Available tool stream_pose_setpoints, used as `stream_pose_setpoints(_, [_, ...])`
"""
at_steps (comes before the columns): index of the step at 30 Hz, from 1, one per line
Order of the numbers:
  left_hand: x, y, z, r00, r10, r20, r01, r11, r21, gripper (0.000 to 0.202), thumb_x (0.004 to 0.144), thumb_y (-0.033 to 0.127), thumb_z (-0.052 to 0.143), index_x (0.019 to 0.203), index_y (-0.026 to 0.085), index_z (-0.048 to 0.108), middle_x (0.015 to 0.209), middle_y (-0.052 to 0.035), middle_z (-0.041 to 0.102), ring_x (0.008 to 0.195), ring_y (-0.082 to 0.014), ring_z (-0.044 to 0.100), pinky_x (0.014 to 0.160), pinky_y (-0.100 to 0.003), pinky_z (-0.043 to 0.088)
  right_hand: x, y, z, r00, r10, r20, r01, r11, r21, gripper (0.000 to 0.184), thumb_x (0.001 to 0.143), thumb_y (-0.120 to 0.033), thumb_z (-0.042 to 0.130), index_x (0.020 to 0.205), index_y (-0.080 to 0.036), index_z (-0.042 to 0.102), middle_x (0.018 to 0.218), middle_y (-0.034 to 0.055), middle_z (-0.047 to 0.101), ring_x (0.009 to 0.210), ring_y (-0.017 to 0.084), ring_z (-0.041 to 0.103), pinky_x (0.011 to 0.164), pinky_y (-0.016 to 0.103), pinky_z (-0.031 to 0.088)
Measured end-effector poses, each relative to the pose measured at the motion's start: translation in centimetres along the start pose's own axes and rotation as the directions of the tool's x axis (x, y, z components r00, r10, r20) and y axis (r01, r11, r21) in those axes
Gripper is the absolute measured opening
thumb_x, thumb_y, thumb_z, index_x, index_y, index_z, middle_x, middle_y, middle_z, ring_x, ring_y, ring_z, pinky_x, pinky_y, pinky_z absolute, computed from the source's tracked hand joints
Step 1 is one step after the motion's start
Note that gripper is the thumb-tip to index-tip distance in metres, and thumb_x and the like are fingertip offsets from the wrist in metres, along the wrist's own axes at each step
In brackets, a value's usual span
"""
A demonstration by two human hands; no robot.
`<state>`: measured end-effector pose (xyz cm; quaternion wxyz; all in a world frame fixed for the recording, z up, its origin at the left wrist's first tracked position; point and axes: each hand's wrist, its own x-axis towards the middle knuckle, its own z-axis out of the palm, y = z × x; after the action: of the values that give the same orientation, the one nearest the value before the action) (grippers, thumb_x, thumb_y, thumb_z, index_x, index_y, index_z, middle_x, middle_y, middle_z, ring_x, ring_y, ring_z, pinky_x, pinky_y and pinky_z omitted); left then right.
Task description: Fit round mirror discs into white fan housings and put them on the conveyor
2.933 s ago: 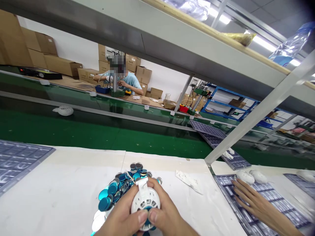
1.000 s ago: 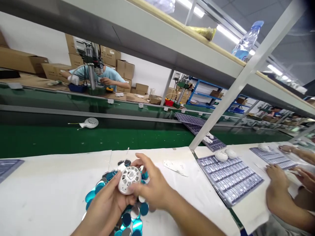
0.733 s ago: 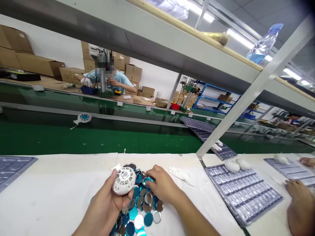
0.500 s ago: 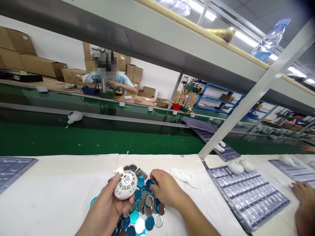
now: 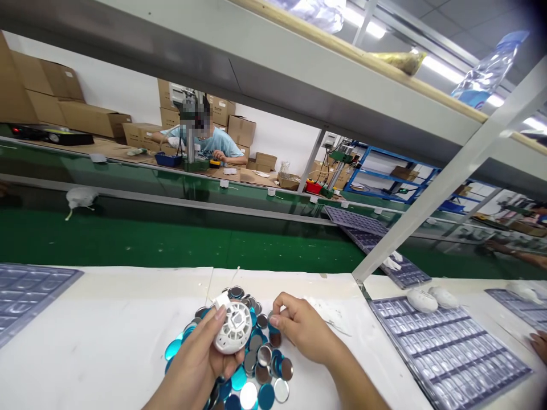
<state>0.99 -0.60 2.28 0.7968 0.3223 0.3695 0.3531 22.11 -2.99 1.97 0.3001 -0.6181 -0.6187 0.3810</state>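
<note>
My left hand (image 5: 194,364) grips a round white slotted plastic housing (image 5: 233,333), held just above a heap of small round mirror discs (image 5: 252,376), many with blue film. My right hand (image 5: 301,330) hovers right of the housing over the heap's edge, with thumb and forefinger pinched together; whatever they pinch is too small to make out. Both hands are above the white table sheet (image 5: 102,336).
A green conveyor belt (image 5: 171,242) runs beyond the table, carrying a white housing (image 5: 79,197) at the left. Grey compartment trays lie at the left (image 5: 29,290) and right (image 5: 448,353), with two white parts (image 5: 429,298). A slanted shelf post (image 5: 444,176) rises at right. A person works across the belt.
My right hand let go of the housing, dipped to the disc heap and now lifts pinched. My left hand keeps the housing. The white housing on the belt drifted left.
</note>
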Motion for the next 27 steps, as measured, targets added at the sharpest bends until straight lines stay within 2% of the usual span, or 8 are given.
stream_pose_setpoints(2, [0.0, -0.2, 0.2, 1.0, 0.018, -0.007, -0.018, 1.0, 0.021, 0.035, 0.086, 0.056, 0.057, 0.089, 0.021, 0.058, 0.06, -0.0002, 0.065, 0.05, -0.013, 0.049, 0.05, -0.023, 0.04, -0.6, -0.5, 0.5, 0.999, -0.045, 0.028, 0.037, 0.97, 0.24, 0.024, 0.093, -0.046, 0.052, 0.087, -0.023, 0.047, 0.047, -0.0102, 0.047, 0.041, 0.01, 0.04, 0.044, 0.019, 0.03])
stream_pose_setpoints(4, [-0.2, -0.3, 0.4, 0.999, 0.04, 0.011, -0.041, 0.997, 0.066, 0.035, 0.086, 0.056, 0.057, 0.091, 0.021, 0.059, 0.06, 0.0009, 0.063, 0.051, -0.0128, 0.047, 0.049, -0.022, 0.038, -1.3, -1.2, 1.4, 0.995, -0.09, 0.037, 0.06, 0.872, 0.487, 0.033, 0.09, -0.054, 0.056, 0.09, -0.023, 0.046, 0.046, -0.0103, 0.049, 0.037, 0.008, 0.037, 0.041, 0.018, 0.031])
stream_pose_setpoints(6, [-0.5, -0.4, 0.7, 0.998, 0.057, 0.025, -0.06, 0.988, 0.141, 0.035, 0.086, 0.056, 0.056, 0.09, 0.021, 0.06, 0.059, 0.0021, 0.06, 0.053, -0.013, 0.045, 0.051, -0.022, 0.038, -2.1, -1.9, 2.5, 0.995, -0.095, 0.032, 0.058, 0.805, 0.59, 0.036, 0.089, -0.056, 0.059, 0.091, -0.022, 0.047, 0.049, -0.0077, 0.055, 0.035, 0.007, 0.038, 0.039, 0.017, 0.031])
stream_pose_setpoints(11, [-1.3, -0.2, 1.3, 0.992, 0.128, -0.016, -0.116, 0.941, 0.319, 0.032, 0.084, 0.056, 0.06, 0.08, 0.024, 0.063, 0.056, 0.0047, 0.053, 0.055, -0.0145, 0.042, 0.052, -0.023, 0.038, -3.0, -2.6, 4.1, 0.994, -0.107, -0.027, 0.107, 0.88, 0.462, 0.027, 0.094, -0.046, 0.056, 0.089, -0.02, 0.053, 0.054, -0.0044, 0.059, 0.038, 0.006, 0.043, 0.039, 0.016, 0.032])
stream_pose_setpoints(15, [-1.5, 0.1, 1.8, 0.984, 0.175, -0.038, -0.152, 0.929, 0.336, 0.029, 0.081, 0.055, 0.064, 0.077, 0.025, 0.064, 0.05, 0.0055, 0.048, 0.052, -0.0154, 0.041, 0.05, -0.025, 0.037, -2.8, -2.6, 3.9, 0.991, -0.121, -0.06, 0.135, 0.92, 0.368, 0.02, 0.096, -0.04, 0.054, 0.088, -0.021, 0.054, 0.054, -0.0048, 0.059, 0.038, 0.007, 0.046, 0.039, 0.016, 0.032])
stream_pose_setpoints(21, [-1.5, -0.1, 1.5, 0.982, 0.181, -0.043, -0.158, 0.934, 0.322, 0.031, 0.077, 0.056, 0.068, 0.09, 0.028, 0.067, 0.052, 0.0039, 0.054, 0.054, -0.0176, 0.047, 0.049, -0.026, 0.036, -2.8, -2.5, 3.9, 0.99, -0.124, -0.069, 0.139, 0.945, 0.297, 0.017, 0.096, -0.038, 0.053, 0.088, -0.023, 0.053, 0.054, -0.0057, 0.058, 0.039, 0.008, 0.047, 0.041, 0.018, 0.033])
stream_pose_setpoints(24, [-1.3, -0.8, 0.9, 0.987, 0.159, -0.015, -0.145, 0.932, 0.333, 0.042, 0.077, 0.057, 0.067, 0.104, 0.025, 0.061, 0.062, 0.003, 0.059, 0.057, -0.0157, 0.046, 0.054, -0.025, 0.038, -2.8, -2.1, 4.2, 0.993, -0.086, -0.082, 0.105, 0.957, 0.269, 0.016, 0.094, -0.039, 0.055, 0.09, -0.023, 0.052, 0.055, -0.0078, 0.051, 0.038, 0.007, 0.041, 0.039, 0.018, 0.03])
stream_pose_setpoints(27, [-1.1, -1.2, 0.4, 0.991, 0.129, 0.032, -0.133, 0.948, 0.291, 0.058, 0.074, 0.054, 0.071, 0.12, 0.023, 0.052, 0.068, 0.0021, 0.062, 0.057, -0.015, 0.047, 0.054, -0.025, 0.039, -2.5, -2.0, 4.7, 0.992, 0.003, -0.128, 0.043, 0.933, 0.357, 0.027, 0.087, -0.045, 0.064, 0.098, -0.025, 0.052, 0.054, -0.0104, 0.04, 0.041, 0.008, 0.039, 0.04, 0.017, 0.029])
